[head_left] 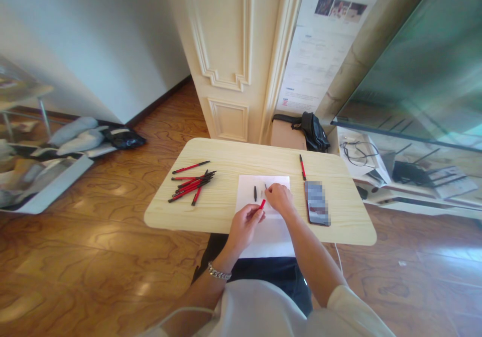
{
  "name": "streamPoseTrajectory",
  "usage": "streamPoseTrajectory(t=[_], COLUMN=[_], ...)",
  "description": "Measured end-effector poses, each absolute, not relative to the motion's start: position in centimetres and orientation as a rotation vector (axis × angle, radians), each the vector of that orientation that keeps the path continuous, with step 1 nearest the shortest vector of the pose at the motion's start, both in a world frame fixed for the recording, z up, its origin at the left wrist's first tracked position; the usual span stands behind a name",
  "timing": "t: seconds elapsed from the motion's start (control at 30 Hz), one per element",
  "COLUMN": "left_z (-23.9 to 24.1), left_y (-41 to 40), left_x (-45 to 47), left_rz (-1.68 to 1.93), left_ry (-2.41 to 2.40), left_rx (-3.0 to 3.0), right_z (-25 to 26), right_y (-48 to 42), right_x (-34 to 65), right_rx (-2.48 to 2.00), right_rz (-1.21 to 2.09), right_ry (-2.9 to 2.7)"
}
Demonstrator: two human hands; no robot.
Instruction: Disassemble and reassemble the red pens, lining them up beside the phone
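Note:
My left hand (244, 224) is closed around a red pen barrel (262, 204), its tip sticking out toward my right hand (279, 197). My right hand's fingers are pinched together at the barrel's end, holding something too small to make out. Both hands hover over a white sheet of paper (263, 226) on the light wooden table (226, 211). A small black pen part (255, 193) lies on the paper just left of my right hand. A pile of several red-and-black pens (192, 182) lies on the table's left side.
A single red-and-black pen (302, 167) lies at the back right of the table, beside a phone (317, 203). A black bag (314, 131) sits on a box behind the table. Clothes and a tray (56, 176) lie on the wooden floor to the left.

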State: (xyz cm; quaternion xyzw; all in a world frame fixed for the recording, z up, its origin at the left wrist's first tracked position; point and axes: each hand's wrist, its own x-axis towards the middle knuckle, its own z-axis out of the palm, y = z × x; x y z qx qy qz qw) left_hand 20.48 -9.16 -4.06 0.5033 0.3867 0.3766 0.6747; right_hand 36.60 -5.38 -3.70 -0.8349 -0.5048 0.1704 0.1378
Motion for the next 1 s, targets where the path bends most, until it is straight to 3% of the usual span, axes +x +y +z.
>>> streamPoseTrajectory(t=[0.13, 0.27, 0.43, 1.0], left_z=[-4.1, -4.1, -4.2, -4.4], left_y=[-9.2, -9.2, -9.4, -9.5], left_x=[20.5, 20.6, 21.0, 21.0], left_rz=[0.861, 0.850, 0.845, 0.826], left_ry=[0.862, 0.860, 0.890, 0.895], left_rx=[1.094, 1.085, 1.140, 1.246], right_z=[-3.7, -2.7, 0.2, 0.8], right_y=[-5.7, -6.5, -8.1, -9.9], right_x=[37.4, 38.3, 38.0, 36.5], right_rx=[-2.246, -1.733, -1.307, -1.300], right_rz=[0.595, 0.861, 0.825, 0.841], right_ry=[-1.356, -1.031, -0.778, -0.804])
